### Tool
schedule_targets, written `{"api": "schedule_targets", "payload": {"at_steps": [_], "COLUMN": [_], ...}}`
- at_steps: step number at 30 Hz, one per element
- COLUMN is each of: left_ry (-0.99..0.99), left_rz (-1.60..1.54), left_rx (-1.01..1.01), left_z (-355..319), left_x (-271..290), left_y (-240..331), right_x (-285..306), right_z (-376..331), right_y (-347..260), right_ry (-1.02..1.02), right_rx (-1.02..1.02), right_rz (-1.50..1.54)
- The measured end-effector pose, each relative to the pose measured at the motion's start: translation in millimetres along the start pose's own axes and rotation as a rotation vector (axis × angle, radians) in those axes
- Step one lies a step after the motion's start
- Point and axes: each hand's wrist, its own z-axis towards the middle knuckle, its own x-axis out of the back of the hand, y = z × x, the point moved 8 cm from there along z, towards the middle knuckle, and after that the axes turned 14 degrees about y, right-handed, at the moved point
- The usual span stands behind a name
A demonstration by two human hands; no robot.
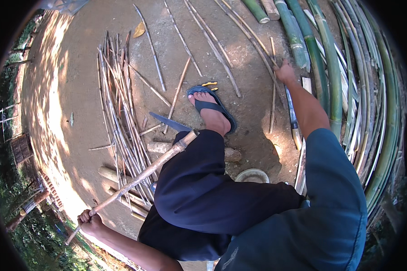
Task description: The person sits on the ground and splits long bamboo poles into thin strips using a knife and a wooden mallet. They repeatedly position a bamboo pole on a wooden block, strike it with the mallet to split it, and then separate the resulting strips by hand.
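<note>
My left hand point(90, 222) is closed round a bamboo pole point(144, 174), near its lower left end. The pole slants up to the right, its thicker end lying over my bent knee. At the upper right my right arm stretches forward to the ground. There my right hand point(285, 72) has its fingers curled on a thin bamboo stick point(264, 50); the fingertips are partly hidden. A dark tapered blade point(169, 122) sticks out beside my knee, its other end hidden. Below my right hand lies a long-bladed knife point(293, 118) with a wooden handle.
A bundle of thin sticks point(122, 117) lies to the left, with short thick pieces point(115, 175) below it. Loose sticks point(183, 38) are scattered ahead. Green bamboo poles point(332, 67) and split strips fill the right side. A round bowl point(252, 176) stands beside my sandalled foot point(212, 110).
</note>
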Motion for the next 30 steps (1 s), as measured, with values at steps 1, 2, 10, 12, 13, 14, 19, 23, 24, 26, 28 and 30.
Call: {"api": "schedule_targets", "payload": {"at_steps": [1,2,10,12,13,14,19,23,24,26,28,30], "left_ry": [0.017,0.034,0.035,0.062,0.038,0.036,0.012,0.046,0.059,0.07,0.072,0.037], "left_rz": [0.01,0.021,0.052,0.08,0.069,0.061,0.01,0.037,0.051,0.066,0.062,0.054], "left_rx": [-0.013,-0.032,-0.035,-0.046,-0.008,-0.007,0.017,-0.003,-0.006,-0.006,-0.027,-0.002], "left_z": [-2.1,-4.7,4.4,-3.8,-2.0,0.4,-4.1,-4.2,-3.3,0.4,3.7,15.3], "left_x": [1.4,3.4,10.8,8.4,7.5,7.3,7.0,11.8,12.6,14.7,22.5,28.3], "left_y": [-0.8,2.1,1.1,-5.2,-9.1,-9.4,-7.7,-4.1,-6.5,-12.2,0.6,2.0], "right_x": [-2.7,-4.0,10.2,9.8,6.0,0.9,-1.9,-1.4,-1.9,-2.8,-5.5,-13.9], "right_z": [-13.6,-27.7,-86.6,-90.6,-92.2,-93.7,-91.6,-78.1,-72.1,-60.4,-53.2,-34.7], "right_y": [13.6,22.5,30.1,18.6,18.8,16.9,24.5,19.4,19.1,18.7,0.2,2.3], "right_ry": [-0.018,-0.04,-0.072,-0.069,-0.07,-0.072,0.189,0.262,0.269,0.28,0.216,0.117], "right_rx": [0.012,0.026,0.127,0.178,0.216,0.256,0.157,0.182,0.199,0.228,0.228,0.192], "right_rz": [-0.037,-0.068,-0.04,0.016,0.055,0.093,0.304,0.302,0.302,0.291,0.308,0.338]}}
